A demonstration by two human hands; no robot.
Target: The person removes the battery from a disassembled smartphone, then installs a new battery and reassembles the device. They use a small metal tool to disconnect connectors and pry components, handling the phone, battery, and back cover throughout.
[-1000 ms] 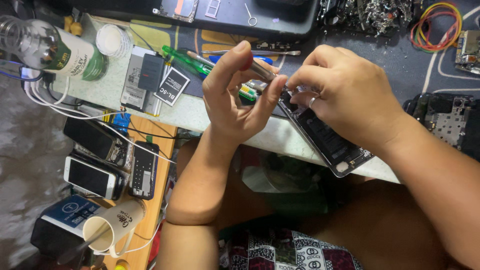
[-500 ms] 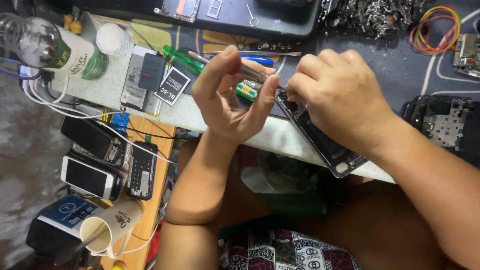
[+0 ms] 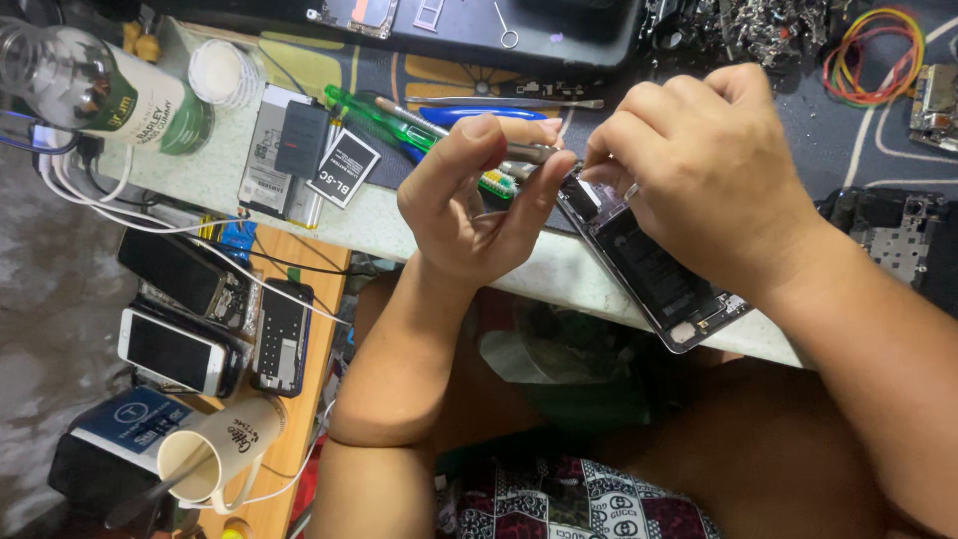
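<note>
Both hands' fingers pinch, seemingly, tweezers point(image 3: 519, 152) over opened phone point(image 3: 649, 265); black-labelled battery point(image 3: 342, 167) lies left.

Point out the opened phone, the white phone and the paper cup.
opened phone point(image 3: 654, 274), head view, on its dark battery.
white phone point(image 3: 172, 351), head view, middle of its screen.
paper cup point(image 3: 235, 445), head view, on its side wall.

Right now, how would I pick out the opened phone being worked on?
Start at the pale worktop edge. The opened phone lies tilted across it under the right hand, back removed, dark battery showing. The phones on the wooden shelf are closed.
</note>
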